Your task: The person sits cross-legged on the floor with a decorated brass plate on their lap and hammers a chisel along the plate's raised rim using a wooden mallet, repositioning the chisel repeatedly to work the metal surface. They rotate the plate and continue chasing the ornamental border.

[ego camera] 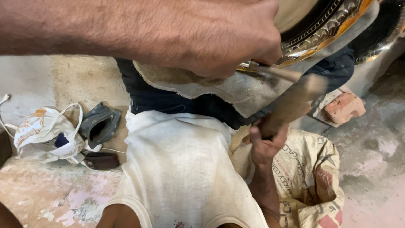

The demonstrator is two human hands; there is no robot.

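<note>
Hammering gear fills the view above the person's lap. Left hand is clenched over a thin metal punch, its tip pressed against the embossed rim of a round metal tray that rests on a grey cloth pad across the lap. Right hand, just below the pad, is gripping the handle of a wooden mallet, blurred and raised toward the punch. Right of the mallet lies 1 red brick; below the brick sits a printed sack. Well left of the pad lie a cloth bag and a dark pouch.
</note>
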